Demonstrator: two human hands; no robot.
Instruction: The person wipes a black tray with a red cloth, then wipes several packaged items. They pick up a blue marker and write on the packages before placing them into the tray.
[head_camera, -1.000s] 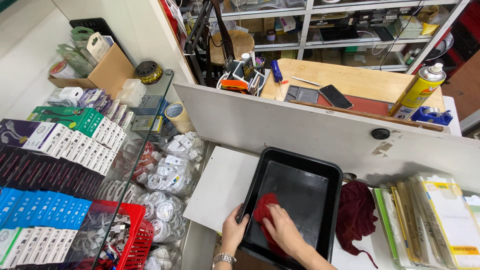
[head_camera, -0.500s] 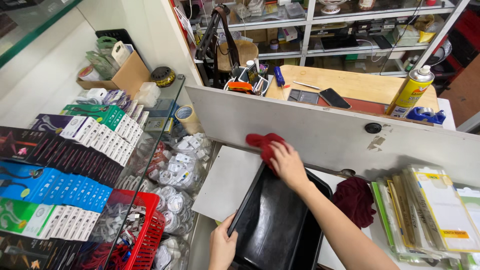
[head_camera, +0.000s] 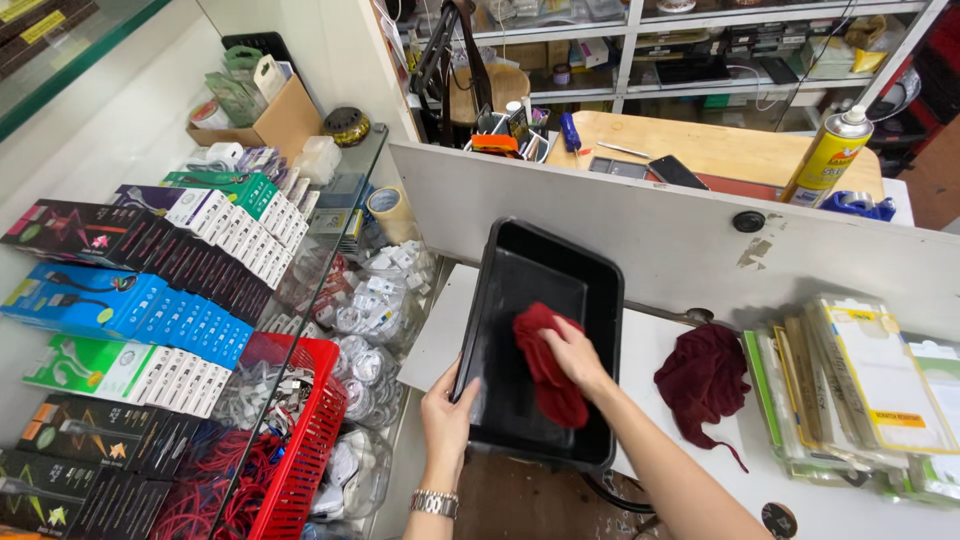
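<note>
Left hand (head_camera: 447, 412) grips the near-left rim of the black tray (head_camera: 600, 300), centre frame; right hand (head_camera: 572, 352) presses a red cloth (head_camera: 545, 365) inside it, wiping underway, far end at 12 o'clock apparently unwiped.

Black tray (head_camera: 520, 420) tilted; red cloth (head_camera: 545, 365) inside.

head: single view | worn high, looking steeply down and forward | close above black tray (head_camera: 535, 300) on white surface (head_camera: 660, 350) | shelves beyond tray
</note>
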